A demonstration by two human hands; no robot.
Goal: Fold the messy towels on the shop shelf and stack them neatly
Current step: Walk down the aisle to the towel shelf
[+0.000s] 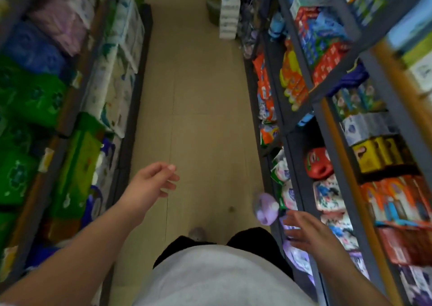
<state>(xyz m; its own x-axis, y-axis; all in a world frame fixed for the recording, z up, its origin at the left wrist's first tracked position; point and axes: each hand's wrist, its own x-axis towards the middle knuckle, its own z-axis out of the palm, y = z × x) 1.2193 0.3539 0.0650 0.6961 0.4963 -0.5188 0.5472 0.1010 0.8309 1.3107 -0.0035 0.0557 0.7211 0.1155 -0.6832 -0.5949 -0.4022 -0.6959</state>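
I am looking down a narrow shop aisle. My left hand (153,184) hangs over the beige floor (198,95), fingers apart and holding nothing. My right hand (308,233) is stretched out near the lower right shelf (301,188), fingers spread, also holding nothing. No towels can be made out in this blurred view. A purple slipper (266,208) is on my right foot, just beyond the right hand.
Grey metal shelves line both sides. On the left are green (30,99), blue and pink soft packs and white tissue packs (112,90). On the right are orange packets (265,88), boxes and a red jug (319,163). Stacked boxes (229,13) stand at the aisle's far end.
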